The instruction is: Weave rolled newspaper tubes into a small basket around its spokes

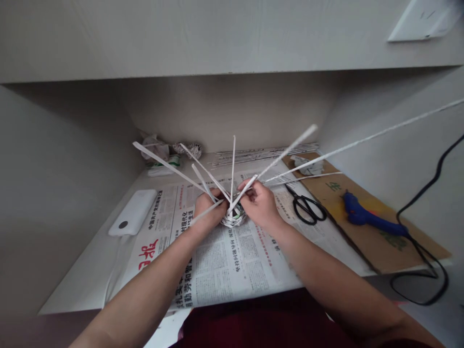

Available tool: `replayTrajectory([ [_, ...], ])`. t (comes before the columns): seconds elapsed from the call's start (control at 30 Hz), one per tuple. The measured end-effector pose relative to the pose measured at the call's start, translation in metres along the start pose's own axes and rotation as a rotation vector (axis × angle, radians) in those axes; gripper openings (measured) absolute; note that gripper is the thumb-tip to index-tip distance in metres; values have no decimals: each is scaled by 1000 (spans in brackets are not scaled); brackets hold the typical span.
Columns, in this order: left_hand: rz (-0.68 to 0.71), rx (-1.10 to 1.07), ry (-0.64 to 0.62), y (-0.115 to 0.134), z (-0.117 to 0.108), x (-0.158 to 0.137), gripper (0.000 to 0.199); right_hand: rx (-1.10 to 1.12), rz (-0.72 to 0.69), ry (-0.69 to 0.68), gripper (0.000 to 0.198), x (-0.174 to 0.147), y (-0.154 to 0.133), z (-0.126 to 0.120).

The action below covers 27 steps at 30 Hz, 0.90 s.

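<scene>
A small round weave of rolled paper [234,222] sits low over the newspaper, between my two hands. Several white paper rods [234,162] fan up and outward from it. My left hand [208,210] is closed around the left side of the weave and the rod bases there. With thumb and fingers pinched, my right hand [259,200] grips a paper rod at the weave's right rim. One very long paper rod [362,140] runs from near that hand toward the upper right. The fingertips are partly hidden behind the rods.
Newspaper [217,270] covers the desk. To the right lie black scissors [308,209] and a blue glue gun [373,218] with its cord on cardboard [409,246]. A white power bank [134,212] is at left. Spare paper rods [261,154] lie along the back wall.
</scene>
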<state>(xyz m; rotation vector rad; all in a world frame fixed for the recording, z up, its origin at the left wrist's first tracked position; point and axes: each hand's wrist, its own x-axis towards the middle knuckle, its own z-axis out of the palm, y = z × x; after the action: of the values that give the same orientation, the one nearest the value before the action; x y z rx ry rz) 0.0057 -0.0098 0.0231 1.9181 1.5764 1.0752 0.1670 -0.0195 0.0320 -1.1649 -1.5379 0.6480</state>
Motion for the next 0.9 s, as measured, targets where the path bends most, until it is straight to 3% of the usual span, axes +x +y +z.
replayTrajectory([
  [0.17, -42, 37, 39, 0, 1, 0, 18, 15, -98, 144, 14, 4, -1, 0],
  [0.37, -43, -23, 22, -8, 5, 1, 15, 575, 189, 271, 27, 11, 6, 8],
  [0.53, -69, -14, 41, -7, 6, 1, 12, 868, 431, 200, 36, 13, 10, 10],
  [0.63, -56, -8, 42, -5, 5, 0, 13, 834, 469, 140, 30, 13, 13, 10],
  [0.8, 6, -10, 33, -2, 4, -1, 15, 590, 423, 32, 23, 10, 11, 10],
  [0.9, 13, -34, 15, 0, 4, -2, 16, 605, 436, -39, 28, 9, 9, 10],
])
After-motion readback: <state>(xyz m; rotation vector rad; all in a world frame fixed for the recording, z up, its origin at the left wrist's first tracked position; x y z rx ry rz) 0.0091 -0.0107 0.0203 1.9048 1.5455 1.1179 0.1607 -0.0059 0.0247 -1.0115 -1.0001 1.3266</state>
